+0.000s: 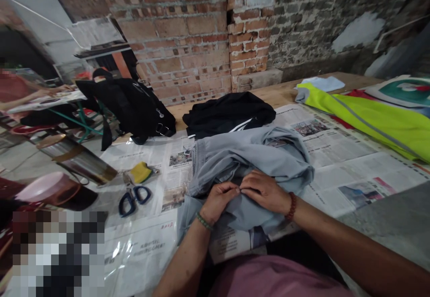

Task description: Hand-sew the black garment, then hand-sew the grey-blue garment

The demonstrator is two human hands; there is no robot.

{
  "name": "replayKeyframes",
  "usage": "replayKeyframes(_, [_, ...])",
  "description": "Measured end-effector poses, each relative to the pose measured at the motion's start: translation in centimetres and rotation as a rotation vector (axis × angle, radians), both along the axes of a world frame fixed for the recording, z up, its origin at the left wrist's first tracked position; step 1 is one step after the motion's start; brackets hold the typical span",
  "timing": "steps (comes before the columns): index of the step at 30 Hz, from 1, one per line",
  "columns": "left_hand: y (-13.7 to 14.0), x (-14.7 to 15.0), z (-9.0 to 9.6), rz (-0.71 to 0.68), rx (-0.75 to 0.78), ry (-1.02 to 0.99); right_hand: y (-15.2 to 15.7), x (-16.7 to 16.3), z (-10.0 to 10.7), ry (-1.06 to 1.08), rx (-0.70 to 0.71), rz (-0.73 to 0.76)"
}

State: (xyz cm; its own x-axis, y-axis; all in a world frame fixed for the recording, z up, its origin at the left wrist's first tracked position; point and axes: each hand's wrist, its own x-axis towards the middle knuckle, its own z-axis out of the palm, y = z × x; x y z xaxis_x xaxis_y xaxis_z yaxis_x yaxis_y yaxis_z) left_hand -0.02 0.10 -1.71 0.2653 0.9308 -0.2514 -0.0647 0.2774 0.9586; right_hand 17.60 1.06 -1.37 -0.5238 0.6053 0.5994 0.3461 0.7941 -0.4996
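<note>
A crumpled grey garment (pixel 235 153) with a gathered, elastic-looking band at its left lies on newspaper in front of me. My left hand (pixel 220 200) is closed in a pinch on its fabric, thumb and forefinger together. Close beside it, my right hand (pixel 264 189) also pinches, its fingertips nearly meeting those of the left. Whether anything small sits between the fingertips is too fine to make out. The garment spreads around and beyond both hands, and a fold dips behind them.
Scissors (pixel 134 200) with dark blue handles lie at left beside a yellow object (pixel 141 172), a metal thermos (pixel 77 158) and a cup (pixel 58 191). Behind are a black bag (pixel 131 109) and folded black clothing (pixel 231 113). A neon-yellow garment (pixel 369 120) and an iron (pixel 403 92) are at right.
</note>
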Motion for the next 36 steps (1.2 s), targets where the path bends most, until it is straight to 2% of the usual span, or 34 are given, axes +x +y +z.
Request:
replayKeyframes(3, [0.0, -0.1, -0.1, -0.008, -0.005, -0.008, 0.1, -0.5, -0.3, 0.01, -0.019, -0.03])
replayKeyframes(10, [0.2, -0.2, -0.6, -0.073, -0.069, 0.008, -0.8, -0.7, -0.8, 0.197, -0.225, -0.174])
replayKeyframes(16, [0.3, 0.0, -1.0, -0.052, -0.012, 0.085, -1.8, -0.9, -1.0, 0.246, -0.214, -0.234])
replayKeyframes(19, [0.2, 0.2, -0.8, -0.049, 0.059, 0.187, -1.8, -0.7, -0.1, 0.24, -0.16, -0.237])
replayKeyframes(21, [0.1, 0.3, -0.6, -0.077, 0.075, 0.23, -1.6, -0.6, 0.8, 0.217, -0.183, -0.218])
replayKeyframes(24, [0.0, 0.2, -0.4, -0.1, 0.077, 0.216, -1.1, -0.5, 1.9, 0.315, -0.412, -0.156])
replayKeyframes(27, [-0.1, 0.1, -0.4, -0.107, 0.06, 0.178, -0.5, -0.4, 2.4, 0.653, -0.745, -0.082])
replayKeyframes(30, [0.0, 0.0, -0.6, -0.114, 0.022, 0.151, 0.3, 0.3, 2.9, 0.915, -0.99, -0.013])
replayKeyframes(33, [0.0, -0.1, -0.7, -0.106, -0.003, 0.127, 1.3, 1.7, 3.4, 0.986, -1.157, 0.032])
replayKeyframes(36, [0.1, -0.1, -0.8, -0.109, -0.012, 0.118, 2.5, 2.9, 3.8, 0.994, -1.211, 0.029])
